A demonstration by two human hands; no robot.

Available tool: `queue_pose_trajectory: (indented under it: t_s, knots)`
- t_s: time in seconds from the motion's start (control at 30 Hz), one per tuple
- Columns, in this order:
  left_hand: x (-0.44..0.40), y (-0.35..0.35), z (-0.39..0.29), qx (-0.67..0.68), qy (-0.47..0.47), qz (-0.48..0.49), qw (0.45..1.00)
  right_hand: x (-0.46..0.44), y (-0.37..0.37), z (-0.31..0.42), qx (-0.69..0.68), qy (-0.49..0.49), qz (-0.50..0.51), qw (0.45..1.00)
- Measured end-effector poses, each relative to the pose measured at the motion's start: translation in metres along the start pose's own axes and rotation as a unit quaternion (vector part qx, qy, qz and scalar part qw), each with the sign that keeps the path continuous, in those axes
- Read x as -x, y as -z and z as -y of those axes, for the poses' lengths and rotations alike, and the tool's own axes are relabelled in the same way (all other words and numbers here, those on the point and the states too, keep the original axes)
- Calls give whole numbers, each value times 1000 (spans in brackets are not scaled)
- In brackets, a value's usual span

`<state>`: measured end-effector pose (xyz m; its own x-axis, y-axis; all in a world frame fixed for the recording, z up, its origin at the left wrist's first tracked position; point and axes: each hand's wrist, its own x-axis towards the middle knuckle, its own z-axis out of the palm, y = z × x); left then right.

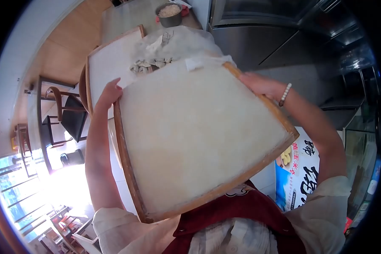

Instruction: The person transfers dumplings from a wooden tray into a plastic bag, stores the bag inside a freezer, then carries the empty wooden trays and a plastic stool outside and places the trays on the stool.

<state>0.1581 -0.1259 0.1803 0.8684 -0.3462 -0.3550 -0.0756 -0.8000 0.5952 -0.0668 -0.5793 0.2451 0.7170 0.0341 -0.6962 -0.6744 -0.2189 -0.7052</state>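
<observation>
A large wood-framed tray (203,131) with a pale, flat surface is tilted in front of me, its near edge by my apron. My left hand (111,92) is closed on its left rail, one finger pointing outward. On the right rail, my right hand (260,84) is closed around the wood, a beaded bracelet at the wrist. Beyond the tray's far edge lie several dumplings (150,64), partly hidden. They sit next to a second wood-framed tray (110,63), whose near part the held tray covers.
A crumpled translucent sheet (180,42) lies behind the dumplings. Farther back, a dark pot (170,20) holds a pale, crumbly filling. Chairs (72,116) stand to the left, a printed poster or box (298,173) at the lower right, and steel cabinets (258,42) at the upper right.
</observation>
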Motion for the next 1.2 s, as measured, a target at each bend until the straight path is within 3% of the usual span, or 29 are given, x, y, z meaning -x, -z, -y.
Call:
queue_pose_trajectory:
  t_s: [0.03,0.17,0.2,0.3,0.37,0.43,0.5,0.6,0.67,0.73,0.83,0.93,0.97,1.03,1.07,1.13,1.2]
  knots:
    - [-2,2,-5,40,-5,-14,999,0,3,7,23,-1,-32,999]
    - [19,6,-35,184,-13,-53,982,19,2,10,-26,14,6,1000]
    - [5,-8,2,14,-123,-154,980,18,-2,-12,-30,32,0,999]
    - [75,-16,-43,229,9,-114,967,27,-10,-27,-15,33,-9,999]
    - [107,-14,-41,410,65,-62,908,34,-16,-26,-21,36,-11,999]
    - [118,-29,18,440,70,-42,894,39,-19,-21,-46,60,-11,997]
    - [151,-32,18,494,90,-22,864,41,-21,-24,-72,71,-6,995]
    - [235,-25,-73,569,144,-7,810,32,-28,-32,-104,82,7,991]
    - [274,-29,-90,570,179,-21,802,24,-34,-38,-97,89,6,991]
    - [297,-29,-106,551,154,-42,819,15,-41,-38,-66,100,-1,993]
    - [313,-27,-108,550,150,-65,819,23,-58,-30,-122,102,56,986]
    - [326,-31,-112,489,167,-105,850,1,-66,-46,-18,189,21,982]
    - [330,-32,-114,454,172,-120,866,-5,-64,-46,25,166,25,985]
    - [339,-42,-106,460,104,-144,870,-9,-62,-24,109,117,32,987]
    - [343,-46,-104,462,70,-154,870,-17,-63,-22,147,161,3,976]
    - [358,-39,-134,470,105,-180,858,-41,-67,-23,224,250,-52,941]
    - [372,-35,-137,474,130,-192,850,-58,-74,-15,218,249,-36,943]
